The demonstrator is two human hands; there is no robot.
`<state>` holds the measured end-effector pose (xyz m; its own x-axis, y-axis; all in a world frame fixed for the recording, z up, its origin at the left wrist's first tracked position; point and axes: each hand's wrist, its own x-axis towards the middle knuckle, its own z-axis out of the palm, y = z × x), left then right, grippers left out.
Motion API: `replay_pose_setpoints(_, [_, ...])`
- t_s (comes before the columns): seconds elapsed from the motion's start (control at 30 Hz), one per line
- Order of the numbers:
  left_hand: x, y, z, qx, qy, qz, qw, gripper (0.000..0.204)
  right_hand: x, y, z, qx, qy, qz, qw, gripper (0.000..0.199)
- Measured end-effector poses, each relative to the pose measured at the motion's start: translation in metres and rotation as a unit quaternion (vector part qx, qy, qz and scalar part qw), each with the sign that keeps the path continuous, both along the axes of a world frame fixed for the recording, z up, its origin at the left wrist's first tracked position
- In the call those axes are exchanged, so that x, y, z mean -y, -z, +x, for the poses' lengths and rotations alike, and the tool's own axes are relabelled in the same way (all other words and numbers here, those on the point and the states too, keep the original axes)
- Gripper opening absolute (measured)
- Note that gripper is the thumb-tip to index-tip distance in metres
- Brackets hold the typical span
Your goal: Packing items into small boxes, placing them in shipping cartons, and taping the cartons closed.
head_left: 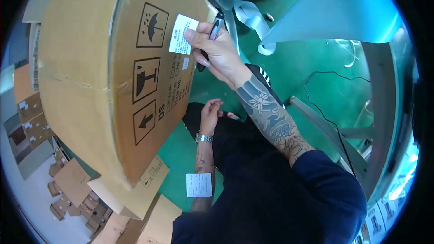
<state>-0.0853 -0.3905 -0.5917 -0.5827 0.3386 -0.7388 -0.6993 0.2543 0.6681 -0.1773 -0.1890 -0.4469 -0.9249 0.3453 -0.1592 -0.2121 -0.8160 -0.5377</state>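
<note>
A large cardboard box (81, 72) stands at my left, with printed handling symbols on the side towards me. My right hand (219, 52) reaches to its upper edge, a black and grey marker pen (216, 26) gripped between the fingers. Its thumb presses on a white printed label (181, 34) lying against the box; whether the label is fully stuck cannot be told. Lower down, beside my knee, my left hand (210, 115) hangs with loosely curled fingers and nothing visible in it. Another white label (199, 185) clings to my left forearm, below a metal watch (204, 138).
Blue sheet material (337, 11) hangs at the upper right, with a curled strip (253, 16) beside it. A metal frame leg (325, 131) and a black cable (332, 119) are at right. Smaller cartons (72, 183) lie at lower left, over a green floor (289, 58).
</note>
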Motion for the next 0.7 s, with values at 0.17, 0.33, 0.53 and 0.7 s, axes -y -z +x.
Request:
replay_pose_setpoints(0.17, [0.004, 0.053, -0.011, -0.048, 0.011, -0.017, 0.999, 0.024, 0.007, 0.027, -0.018, -0.093, -0.023, -0.012, 0.995, 0.019])
replay_pose_setpoints(0.33, [0.013, 0.065, -0.022, -0.080, -0.017, -0.009, 0.997, 0.024, 0.005, 0.025, -0.027, -0.093, -0.004, 0.020, 0.995, 0.017])
replay_pose_setpoints(0.53, [0.014, 0.070, -0.029, -0.115, -0.034, -0.009, 0.993, 0.023, 0.005, 0.020, -0.031, -0.091, -0.011, 0.025, 0.995, 0.019])
replay_pose_setpoints(0.7, [0.010, 0.071, -0.027, -0.145, -0.030, -0.029, 0.989, 0.023, 0.002, 0.015, -0.030, -0.080, -0.011, 0.009, 0.997, 0.021])
